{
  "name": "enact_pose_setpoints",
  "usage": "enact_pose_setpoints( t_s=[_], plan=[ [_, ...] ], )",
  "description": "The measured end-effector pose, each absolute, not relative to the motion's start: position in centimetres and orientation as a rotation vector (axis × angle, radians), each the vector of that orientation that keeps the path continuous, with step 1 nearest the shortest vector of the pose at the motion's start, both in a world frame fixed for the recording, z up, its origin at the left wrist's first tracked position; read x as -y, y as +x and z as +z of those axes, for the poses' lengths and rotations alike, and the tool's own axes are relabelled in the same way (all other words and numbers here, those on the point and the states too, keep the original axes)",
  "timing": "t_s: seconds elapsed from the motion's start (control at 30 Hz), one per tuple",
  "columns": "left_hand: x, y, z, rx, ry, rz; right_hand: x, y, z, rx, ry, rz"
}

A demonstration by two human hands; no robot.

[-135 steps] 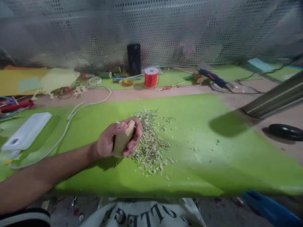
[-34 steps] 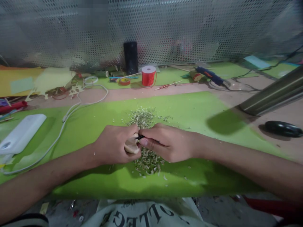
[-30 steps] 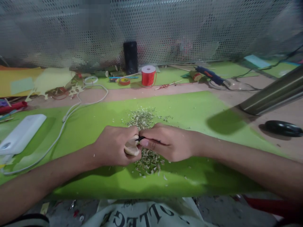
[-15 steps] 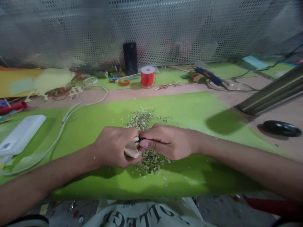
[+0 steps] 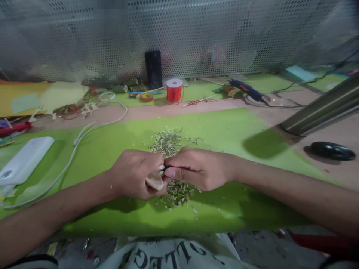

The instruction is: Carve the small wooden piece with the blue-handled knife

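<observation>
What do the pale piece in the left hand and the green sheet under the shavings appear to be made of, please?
The pale piece looks like bare, unfinished wood or bamboo: matte tan, with matching shavings beside it. The green sheet seems a smooth, faintly glossy plastic or rubber mat; which one is unclear.

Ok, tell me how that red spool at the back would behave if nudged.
The red spool stands upright on its flat end, so a gentle low push would probably slide it. It looks taller than wide, so a push near the top might tip it; on its side it would likely roll. A loose thread end seems to trail beside it and may drag.
</observation>
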State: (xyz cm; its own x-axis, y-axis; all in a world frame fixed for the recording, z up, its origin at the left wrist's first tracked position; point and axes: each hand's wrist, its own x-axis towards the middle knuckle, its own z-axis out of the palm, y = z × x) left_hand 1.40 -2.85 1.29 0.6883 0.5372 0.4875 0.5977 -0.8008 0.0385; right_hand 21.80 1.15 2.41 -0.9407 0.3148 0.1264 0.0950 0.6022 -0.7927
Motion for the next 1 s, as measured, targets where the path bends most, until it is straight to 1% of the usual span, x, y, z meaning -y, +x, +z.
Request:
enact_pose_setpoints(
  t_s=[0.2, 0.7, 0.83, 0.93, 1.0],
  plan=[
    [2.8, 1.44, 1.39, 0.868, -2.726, -0.779, -1.13, 21.79, 2.45, 2.577, -0.322, 1.258],
    [2.75, 1.28, 1.41, 0.834, -2.735, -0.739, -1.16, 21.77, 2.64, 2.576, -0.305, 1.309],
    [2.66, 1.28, 1.36, 0.815, -2.731, -0.781, -1.18, 21.79, 2.59, 2.564, -0.304, 1.344],
    [2.67, 1.35, 1.57, 0.742, -2.71, -0.737, -1.05, 21.74, 2.32, 2.566, -0.302, 1.426],
    [2.74, 1.4, 1.76, 0.708, -2.706, -0.723, -0.91, 21.68, 2.18, 2.591, -0.292, 1.424]
  ],
)
